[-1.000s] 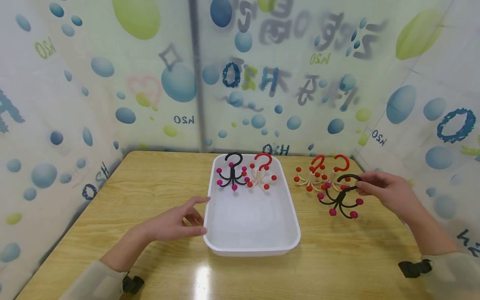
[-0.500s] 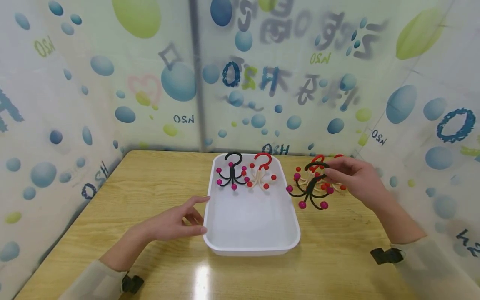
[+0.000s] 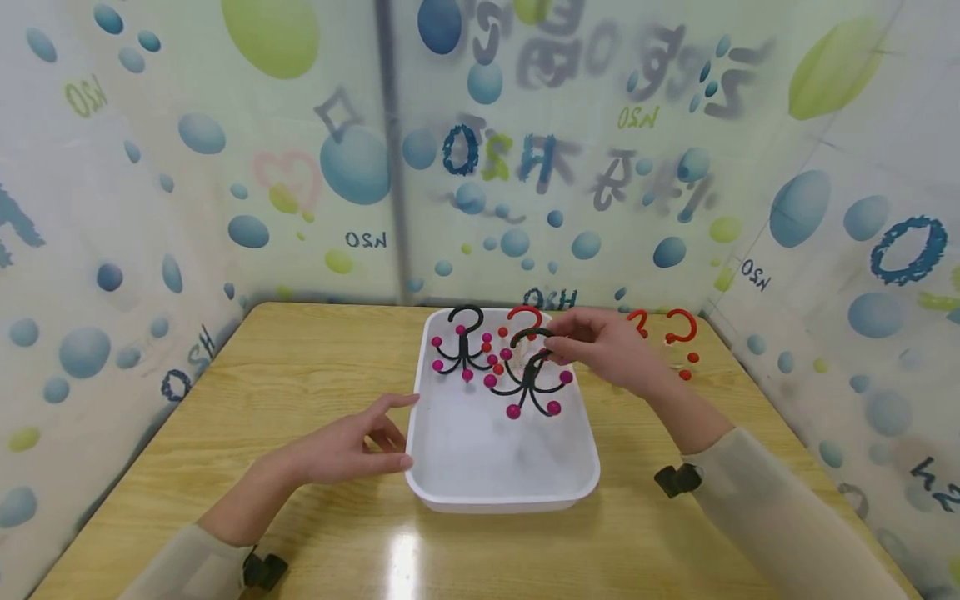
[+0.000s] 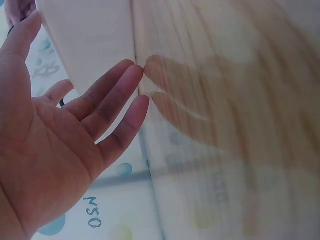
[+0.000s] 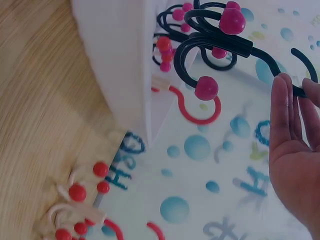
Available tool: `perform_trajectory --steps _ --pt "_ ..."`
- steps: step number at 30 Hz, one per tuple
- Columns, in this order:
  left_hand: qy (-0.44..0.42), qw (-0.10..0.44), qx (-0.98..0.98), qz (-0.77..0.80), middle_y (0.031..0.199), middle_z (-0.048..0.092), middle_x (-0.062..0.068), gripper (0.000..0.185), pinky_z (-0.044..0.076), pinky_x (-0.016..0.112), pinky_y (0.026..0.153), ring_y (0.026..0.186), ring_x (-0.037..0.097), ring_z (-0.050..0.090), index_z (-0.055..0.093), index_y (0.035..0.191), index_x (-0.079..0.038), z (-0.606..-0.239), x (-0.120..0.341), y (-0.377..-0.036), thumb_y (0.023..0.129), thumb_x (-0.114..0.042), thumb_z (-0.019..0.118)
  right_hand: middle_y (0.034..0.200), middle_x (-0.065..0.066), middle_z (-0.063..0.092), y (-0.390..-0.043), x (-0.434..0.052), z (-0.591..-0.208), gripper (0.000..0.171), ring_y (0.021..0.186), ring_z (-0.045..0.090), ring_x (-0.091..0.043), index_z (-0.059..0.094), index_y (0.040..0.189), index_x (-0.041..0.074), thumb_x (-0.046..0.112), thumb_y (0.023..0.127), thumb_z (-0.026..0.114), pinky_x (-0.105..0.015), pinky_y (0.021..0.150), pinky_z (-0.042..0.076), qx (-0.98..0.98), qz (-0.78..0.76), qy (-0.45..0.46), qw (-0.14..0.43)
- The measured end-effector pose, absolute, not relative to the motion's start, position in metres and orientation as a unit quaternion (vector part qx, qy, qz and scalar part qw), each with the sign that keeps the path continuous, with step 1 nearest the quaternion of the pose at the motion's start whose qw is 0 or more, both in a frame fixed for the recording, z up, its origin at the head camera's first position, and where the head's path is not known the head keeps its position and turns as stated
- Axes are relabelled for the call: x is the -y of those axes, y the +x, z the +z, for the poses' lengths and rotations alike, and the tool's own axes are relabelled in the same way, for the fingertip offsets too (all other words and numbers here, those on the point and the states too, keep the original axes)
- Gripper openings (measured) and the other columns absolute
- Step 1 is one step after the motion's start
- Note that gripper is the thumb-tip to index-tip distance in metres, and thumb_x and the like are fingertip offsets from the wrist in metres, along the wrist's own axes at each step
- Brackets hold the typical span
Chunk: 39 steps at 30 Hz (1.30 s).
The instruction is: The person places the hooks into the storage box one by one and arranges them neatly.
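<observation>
My right hand [image 3: 611, 346] pinches the hook of a black multi-arm hook hanger [image 3: 529, 377] with magenta ball tips, holding it over the white tray [image 3: 502, 503]. In the right wrist view, thumb and fingers meet on the black hook, and the hanger's arms [image 5: 225, 44] point away from the palm. Another black hanger [image 3: 464, 348] lies at the tray's far left. Beside it is a cream hanger with a red hook [image 3: 525, 311], partly hidden behind the held one. At the tray's left side, my left hand [image 3: 341, 446] rests with spread, relaxed fingers, fingertips right at the rim.
On the wooden table [image 3: 675, 517], right of the tray, are two cream hangers with red hooks [image 3: 681, 314]; my right hand partly covers them. A patterned curtain [image 3: 517, 192] encloses the table at the back and sides. Dark bands [image 3: 678, 479] sit on both wrists.
My right hand has carried the black hanger leftward from above the table's right side to over the tray. My left hand stays in place.
</observation>
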State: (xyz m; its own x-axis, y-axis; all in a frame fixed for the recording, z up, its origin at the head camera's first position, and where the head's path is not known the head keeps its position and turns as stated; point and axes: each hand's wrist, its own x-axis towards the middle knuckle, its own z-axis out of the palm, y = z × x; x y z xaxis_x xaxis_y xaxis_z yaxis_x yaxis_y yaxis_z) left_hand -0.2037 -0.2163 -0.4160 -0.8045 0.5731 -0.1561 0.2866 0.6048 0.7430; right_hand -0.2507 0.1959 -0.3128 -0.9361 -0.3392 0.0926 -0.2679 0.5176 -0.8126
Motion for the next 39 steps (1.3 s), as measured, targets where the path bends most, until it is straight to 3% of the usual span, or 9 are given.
perform_trajectory --steps 3,15,21,27,34,39 --pt "0.245 0.192 -0.876 0.369 0.122 0.076 0.001 0.088 0.060 0.041 0.097 0.113 0.017 0.071 0.028 0.172 -0.023 -0.416 0.217 -0.204 0.103 -0.048 0.076 0.115 -0.013 0.078 -0.258 -0.176 -0.315 0.024 0.101 0.080 -0.030 0.075 0.126 0.007 0.019 0.105 0.076 -0.045 0.094 0.067 -0.866 -0.458 -0.194 0.056" --pt "0.261 0.177 -0.876 0.366 0.117 0.077 -0.003 0.088 0.060 0.037 0.096 0.111 0.016 0.071 0.029 0.171 -0.020 -0.419 0.217 -0.203 0.103 -0.047 0.077 0.115 -0.007 0.079 -0.278 -0.127 -0.321 0.019 0.100 0.079 -0.023 0.077 0.123 0.012 0.021 0.107 0.075 -0.038 0.093 0.067 -0.872 -0.432 -0.213 0.088" --pt "0.259 0.179 -0.877 0.364 0.118 0.077 -0.002 0.088 0.060 0.038 0.096 0.111 0.016 0.071 0.028 0.172 -0.020 -0.417 0.217 -0.203 0.103 -0.048 0.077 0.115 -0.007 0.078 -0.290 -0.117 -0.333 0.017 0.108 0.079 -0.034 0.077 0.121 0.014 0.020 0.105 0.077 -0.039 0.095 0.066 -0.875 -0.429 -0.197 0.110" --pt "0.253 0.185 -0.875 0.368 0.120 0.077 -0.001 0.088 0.060 0.039 0.096 0.112 0.017 0.071 0.028 0.172 -0.021 -0.417 0.216 -0.203 0.103 -0.047 0.076 0.114 -0.006 0.079 -0.297 -0.112 -0.344 0.019 0.101 0.080 -0.024 0.077 0.123 0.013 0.018 0.105 0.077 -0.033 0.092 0.066 -0.883 -0.410 -0.193 0.121" --pt "0.257 0.181 -0.875 0.368 0.120 0.077 0.000 0.087 0.061 0.038 0.095 0.112 0.017 0.071 0.028 0.172 -0.021 -0.418 0.217 -0.203 0.104 -0.047 0.076 0.115 -0.009 0.079 -0.296 -0.111 -0.344 0.021 0.107 0.080 -0.033 0.076 0.126 0.010 0.014 0.105 0.076 -0.034 0.092 0.066 -0.884 -0.413 -0.182 0.121" --pt "0.259 0.180 -0.875 0.367 0.120 0.077 0.000 0.087 0.061 0.037 0.095 0.112 0.017 0.071 0.028 0.172 -0.021 -0.417 0.216 -0.203 0.104 -0.047 0.076 0.115 -0.008 0.079 -0.296 -0.111 -0.343 0.022 0.102 0.080 -0.028 0.076 0.126 0.011 0.014 0.104 0.077 -0.034 0.092 0.066 -0.886 -0.410 -0.176 0.124"
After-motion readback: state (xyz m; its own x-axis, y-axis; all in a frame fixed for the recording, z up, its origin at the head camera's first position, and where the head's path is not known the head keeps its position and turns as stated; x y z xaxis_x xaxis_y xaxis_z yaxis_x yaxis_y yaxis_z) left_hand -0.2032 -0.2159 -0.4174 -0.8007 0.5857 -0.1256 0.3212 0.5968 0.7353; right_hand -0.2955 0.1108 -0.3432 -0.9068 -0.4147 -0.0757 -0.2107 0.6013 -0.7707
